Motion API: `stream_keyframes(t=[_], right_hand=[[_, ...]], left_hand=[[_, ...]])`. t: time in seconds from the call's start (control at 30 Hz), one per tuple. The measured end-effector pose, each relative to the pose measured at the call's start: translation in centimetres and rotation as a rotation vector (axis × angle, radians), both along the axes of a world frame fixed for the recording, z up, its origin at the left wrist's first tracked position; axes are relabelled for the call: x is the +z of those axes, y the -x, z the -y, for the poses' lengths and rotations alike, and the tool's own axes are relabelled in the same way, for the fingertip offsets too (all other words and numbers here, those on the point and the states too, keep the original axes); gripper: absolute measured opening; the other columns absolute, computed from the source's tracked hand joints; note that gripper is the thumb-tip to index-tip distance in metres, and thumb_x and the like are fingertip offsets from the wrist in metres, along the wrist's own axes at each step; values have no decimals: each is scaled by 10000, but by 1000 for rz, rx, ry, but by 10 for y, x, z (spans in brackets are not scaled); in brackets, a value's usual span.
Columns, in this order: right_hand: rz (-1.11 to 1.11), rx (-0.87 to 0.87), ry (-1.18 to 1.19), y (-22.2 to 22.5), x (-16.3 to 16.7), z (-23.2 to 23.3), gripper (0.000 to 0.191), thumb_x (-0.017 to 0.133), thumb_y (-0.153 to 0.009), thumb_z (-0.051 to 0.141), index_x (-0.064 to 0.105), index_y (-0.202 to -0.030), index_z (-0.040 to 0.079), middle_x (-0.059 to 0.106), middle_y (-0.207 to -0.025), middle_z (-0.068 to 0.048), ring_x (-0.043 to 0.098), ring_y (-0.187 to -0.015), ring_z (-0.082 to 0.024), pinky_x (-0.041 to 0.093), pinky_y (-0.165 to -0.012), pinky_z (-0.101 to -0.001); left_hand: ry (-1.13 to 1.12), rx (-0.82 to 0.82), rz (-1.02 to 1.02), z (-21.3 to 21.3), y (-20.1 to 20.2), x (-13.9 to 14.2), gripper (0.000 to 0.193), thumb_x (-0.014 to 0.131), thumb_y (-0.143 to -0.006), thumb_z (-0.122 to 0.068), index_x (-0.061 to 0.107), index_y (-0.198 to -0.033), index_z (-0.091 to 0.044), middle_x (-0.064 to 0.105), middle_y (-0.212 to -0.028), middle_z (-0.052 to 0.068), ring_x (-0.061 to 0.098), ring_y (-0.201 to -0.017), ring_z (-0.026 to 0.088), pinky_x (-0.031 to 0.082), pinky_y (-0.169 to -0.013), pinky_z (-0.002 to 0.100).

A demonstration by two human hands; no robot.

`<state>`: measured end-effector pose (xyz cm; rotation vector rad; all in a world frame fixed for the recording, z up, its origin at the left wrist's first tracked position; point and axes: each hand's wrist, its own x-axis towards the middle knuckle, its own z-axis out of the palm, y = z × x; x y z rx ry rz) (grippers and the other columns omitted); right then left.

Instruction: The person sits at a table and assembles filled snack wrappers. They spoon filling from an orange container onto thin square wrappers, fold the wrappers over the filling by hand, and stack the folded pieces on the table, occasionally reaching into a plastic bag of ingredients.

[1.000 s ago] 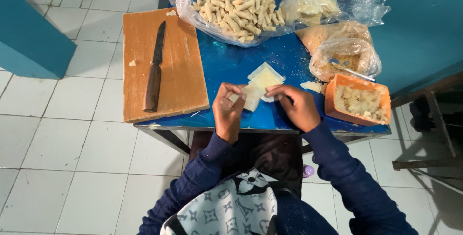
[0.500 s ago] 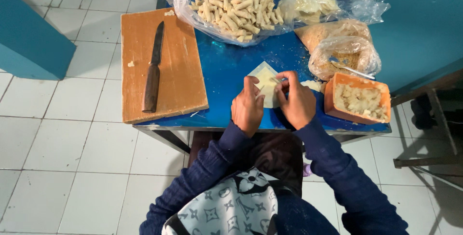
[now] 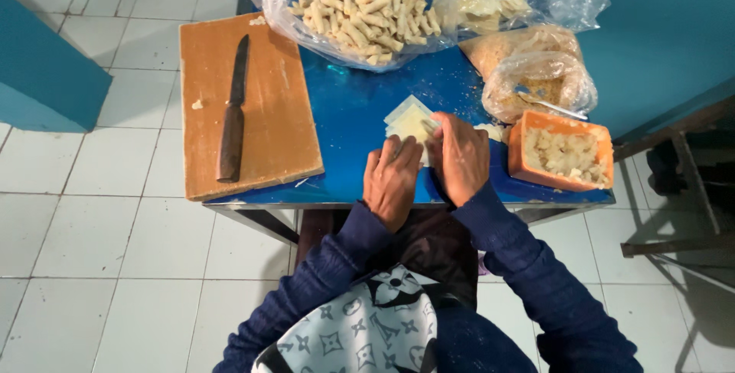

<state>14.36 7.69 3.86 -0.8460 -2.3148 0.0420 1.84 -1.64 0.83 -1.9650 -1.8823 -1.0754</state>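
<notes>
Pale dough wrapper (image 3: pixel 411 120) lies just beyond our left hand (image 3: pixel 392 180) and right hand (image 3: pixel 460 157), both pressed together on its near edge.

At the centre of the frame the worktop (image 3: pixel 352 113) looks like smooth, slightly glossy blue laminate. On its left side the cutting board (image 3: pixel 253 113) is matt, worn wood, and the knife (image 3: pixel 232 113) on it has a dull dark blade and a wooden handle. The bags (image 3: pixel 291 6) at the top are thin, shiny clear plastic. The pale wrapper sheets (image 3: pixel 409 119) look matt and soft. The floor (image 3: pixel 92 212) is glossy ceramic tile.
</notes>
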Motion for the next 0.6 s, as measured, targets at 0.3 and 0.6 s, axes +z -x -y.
stream_keyframes(t=[0.3, 0.6], right_hand=[[316, -209, -64, -138, 87, 17, 431, 846, -791, 298, 766, -1210, 233, 553, -1213, -40, 478, -1144, -331, 389, -971, -501], [317, -499, -84, -188, 33, 14, 207, 898, -867, 237, 778, -1036, 238, 492, -1114, -1, 455, -1116, -281, 379, -954, -442]], left_hand=[[36, 27, -69, 5, 2, -1, 358, 669, -957, -205, 648, -1264, -23, 625, -1341, 124, 477, -1347, 330, 381, -1069, 518], [60, 56, -56, 2, 0, -8, 341, 643, -980, -225, 651, -1276, -57, 618, -1353, 101, 466, -1360, 311, 333, -1123, 562]])
